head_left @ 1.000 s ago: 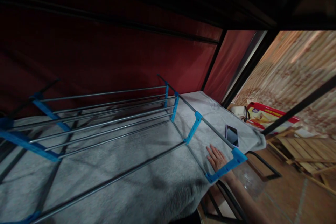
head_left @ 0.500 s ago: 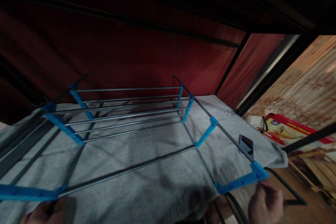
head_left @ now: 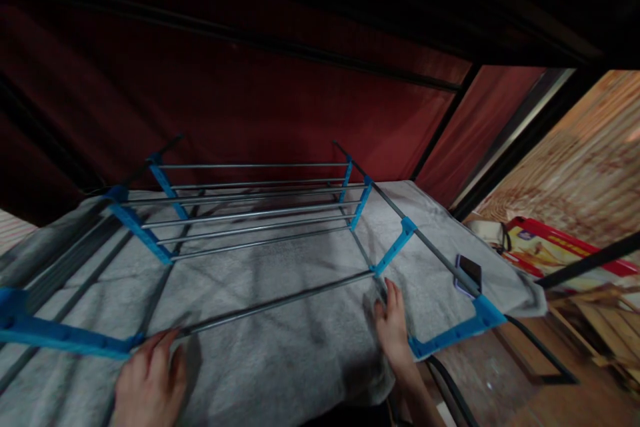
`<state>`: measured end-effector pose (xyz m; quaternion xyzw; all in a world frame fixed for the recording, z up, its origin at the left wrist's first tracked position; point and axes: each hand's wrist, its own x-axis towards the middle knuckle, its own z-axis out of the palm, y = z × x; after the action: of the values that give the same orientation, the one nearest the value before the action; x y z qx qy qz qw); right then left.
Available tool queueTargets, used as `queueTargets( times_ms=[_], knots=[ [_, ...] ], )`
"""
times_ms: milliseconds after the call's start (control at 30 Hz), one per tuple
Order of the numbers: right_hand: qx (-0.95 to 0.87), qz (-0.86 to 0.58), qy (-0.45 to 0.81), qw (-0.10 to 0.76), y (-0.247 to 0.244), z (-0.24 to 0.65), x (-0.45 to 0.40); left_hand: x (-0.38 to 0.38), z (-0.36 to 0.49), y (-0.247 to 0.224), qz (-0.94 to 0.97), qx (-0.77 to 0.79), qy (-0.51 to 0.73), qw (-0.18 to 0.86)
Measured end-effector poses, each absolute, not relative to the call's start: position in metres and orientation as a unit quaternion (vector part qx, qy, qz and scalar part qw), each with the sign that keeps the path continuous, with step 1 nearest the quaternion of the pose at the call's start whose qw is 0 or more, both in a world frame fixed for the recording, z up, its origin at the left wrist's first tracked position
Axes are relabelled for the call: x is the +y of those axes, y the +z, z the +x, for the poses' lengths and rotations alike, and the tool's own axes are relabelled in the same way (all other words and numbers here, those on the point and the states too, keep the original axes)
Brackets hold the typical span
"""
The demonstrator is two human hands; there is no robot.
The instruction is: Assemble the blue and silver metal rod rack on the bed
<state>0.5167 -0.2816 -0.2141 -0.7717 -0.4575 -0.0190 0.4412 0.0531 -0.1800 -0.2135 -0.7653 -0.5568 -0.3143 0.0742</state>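
Touching near rod (head_left: 280,303) of blue-bracketed rack (head_left: 265,211), lying on grey blanket (head_left: 280,380), at left end with left hand (head_left: 150,380), and right-side lower tube (head_left: 381,288) with right hand (head_left: 393,327), fingers partly bent; cannot tell either grip as closed or open.

Cutting off the left hand (head_left: 150,377) at the near edge and hiding the left end of the near bar (head_left: 275,305) around its fingers. Covering a stretch of the lower side rod (head_left: 361,249) with the right hand (head_left: 393,327), leaving its grip unclear. Running the near left blue bracket (head_left: 65,339) out of view. Blurring print on the red box (head_left: 550,243) beyond reading.
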Motion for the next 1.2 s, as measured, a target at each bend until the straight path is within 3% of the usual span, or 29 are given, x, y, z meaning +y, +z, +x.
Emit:
queueTargets(
  times_ms=[233, 533, 900, 1200],
  knots=[
    [-0.395, -0.777, 0.010, 0.490, -0.255, 0.547, -0.230, -0.150, 0.103, -0.201, -0.837, -0.474, -0.268, 0.059],
    [-0.404, -0.786, 0.088, 0.460, -0.230, 0.551, -0.220, -0.131, 0.107, -0.216, -0.871, -0.451, -0.193, -0.023],
    [-0.370, -0.828, 0.085, 0.413, -0.226, 0.542, -0.225, -0.131, 0.101, -0.233, -0.873, -0.446, -0.191, 0.054],
    [-0.353, -0.856, 0.086, 0.368, -0.222, 0.535, -0.225, -0.132, 0.098, -0.246, -0.866, -0.460, -0.192, 0.031]
  ],
)
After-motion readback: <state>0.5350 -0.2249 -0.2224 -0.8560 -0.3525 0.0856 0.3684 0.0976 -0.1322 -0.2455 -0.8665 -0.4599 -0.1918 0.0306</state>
